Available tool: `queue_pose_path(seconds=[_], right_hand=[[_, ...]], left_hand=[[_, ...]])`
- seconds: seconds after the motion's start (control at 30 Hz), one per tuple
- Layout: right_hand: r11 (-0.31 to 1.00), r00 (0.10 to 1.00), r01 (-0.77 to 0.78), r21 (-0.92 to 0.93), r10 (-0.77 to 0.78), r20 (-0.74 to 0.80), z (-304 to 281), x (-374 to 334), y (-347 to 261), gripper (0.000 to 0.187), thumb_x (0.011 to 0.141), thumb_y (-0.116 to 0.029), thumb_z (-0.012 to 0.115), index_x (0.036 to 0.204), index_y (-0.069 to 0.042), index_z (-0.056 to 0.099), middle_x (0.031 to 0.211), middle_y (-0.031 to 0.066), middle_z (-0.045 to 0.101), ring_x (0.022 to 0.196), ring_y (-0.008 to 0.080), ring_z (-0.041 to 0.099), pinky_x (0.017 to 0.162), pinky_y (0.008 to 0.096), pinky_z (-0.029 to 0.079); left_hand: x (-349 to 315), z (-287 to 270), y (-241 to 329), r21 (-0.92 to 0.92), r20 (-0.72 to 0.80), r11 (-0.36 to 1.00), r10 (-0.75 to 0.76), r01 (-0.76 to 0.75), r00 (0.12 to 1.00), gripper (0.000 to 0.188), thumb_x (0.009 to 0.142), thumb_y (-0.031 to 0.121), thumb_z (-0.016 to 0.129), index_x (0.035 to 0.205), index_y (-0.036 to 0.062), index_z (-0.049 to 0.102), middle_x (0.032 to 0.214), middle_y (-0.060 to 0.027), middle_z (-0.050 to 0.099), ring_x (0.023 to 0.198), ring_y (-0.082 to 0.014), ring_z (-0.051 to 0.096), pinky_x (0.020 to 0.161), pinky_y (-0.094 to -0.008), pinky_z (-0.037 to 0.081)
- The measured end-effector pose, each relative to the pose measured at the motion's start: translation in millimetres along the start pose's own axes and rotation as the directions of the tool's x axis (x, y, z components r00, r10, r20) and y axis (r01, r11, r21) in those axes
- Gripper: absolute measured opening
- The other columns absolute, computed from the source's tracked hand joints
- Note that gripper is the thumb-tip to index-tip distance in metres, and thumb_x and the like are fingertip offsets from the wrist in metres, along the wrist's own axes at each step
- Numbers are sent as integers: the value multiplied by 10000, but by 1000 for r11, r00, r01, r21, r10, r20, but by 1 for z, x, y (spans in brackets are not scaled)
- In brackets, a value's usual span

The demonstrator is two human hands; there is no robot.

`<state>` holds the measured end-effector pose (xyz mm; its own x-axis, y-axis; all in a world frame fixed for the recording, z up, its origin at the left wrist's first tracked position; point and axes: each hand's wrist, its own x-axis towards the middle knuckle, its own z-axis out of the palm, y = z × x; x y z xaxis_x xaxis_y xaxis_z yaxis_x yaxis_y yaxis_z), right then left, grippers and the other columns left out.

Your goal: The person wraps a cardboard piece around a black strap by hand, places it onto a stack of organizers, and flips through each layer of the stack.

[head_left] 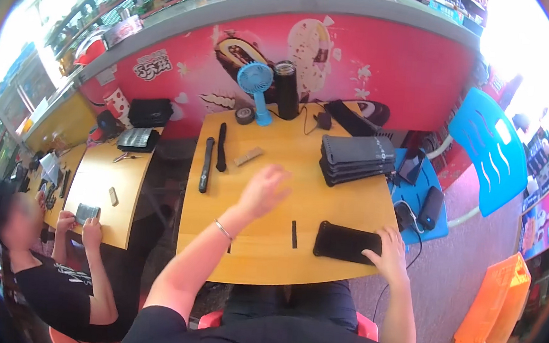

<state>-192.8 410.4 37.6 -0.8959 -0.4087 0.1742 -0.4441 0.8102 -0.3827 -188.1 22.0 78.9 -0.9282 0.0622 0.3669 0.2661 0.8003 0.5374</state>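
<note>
At the near right of the wooden table lies a flat black pouch. My right hand grips its right end, thumb on top and fingers along the edge. My left hand hovers over the middle of the table, slightly blurred, fingers apart with nothing in them. Close beyond it is a small tan block. Two long black straps lie to its left. A short black strip rests left of the pouch. Several dark grey pouches are stacked at the far right.
A blue fan, a black thermos and a tape roll stand at the back. Right of the table are a blue stool with cables, a blue chair and an orange crate. A co-worker handles a dark piece at the left table.
</note>
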Motion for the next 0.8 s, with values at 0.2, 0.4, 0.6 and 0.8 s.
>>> queue_pose_path(seconds=[0.2, 0.4, 0.6, 0.8], right_hand=[[988, 998, -56, 145, 52, 27, -12, 14, -16, 534, 603, -194, 869, 996, -43, 541, 1113, 144, 580, 1136, 344, 513, 953, 426, 421], [975, 1000, 8, 221, -14, 23, -25, 14, -13, 442, 649, -148, 826, 996, -35, 577, 1043, 153, 605, 1053, 357, 551, 913, 429, 446], [898, 998, -68, 435, 66, 20, -22, 13, -5, 378, 714, -99, 783, 1040, -18, 611, 988, 143, 660, 895, 311, 622, 812, 391, 489], [762, 968, -239, 602, 237, 85, -6, 19, -1, 352, 759, -54, 758, 1084, -14, 627, 945, 63, 682, 828, 122, 634, 737, 275, 502]], left_hand=[[-26, 63, 75, 43, 158, 987, 143, -152, 977, 502, 794, 271, 752, 1217, 66, 575, 1218, -182, 563, 1173, -378, 525, 998, -443, 436], [-43, 75, 68, -71, 292, 995, 81, -63, 953, 376, 810, 187, 744, 1132, 68, 589, 1097, -130, 626, 1025, -333, 610, 870, -424, 491], [-44, 62, 79, -341, 160, 934, -50, 103, 986, 216, 838, 105, 719, 1024, 40, 632, 814, -104, 639, 659, -211, 619, 614, -317, 505], [-47, 53, 73, -544, 241, 723, -352, 426, 904, 162, 882, 46, 688, 1020, -2, 619, 707, 10, 553, 609, -53, 470, 563, -223, 409]])
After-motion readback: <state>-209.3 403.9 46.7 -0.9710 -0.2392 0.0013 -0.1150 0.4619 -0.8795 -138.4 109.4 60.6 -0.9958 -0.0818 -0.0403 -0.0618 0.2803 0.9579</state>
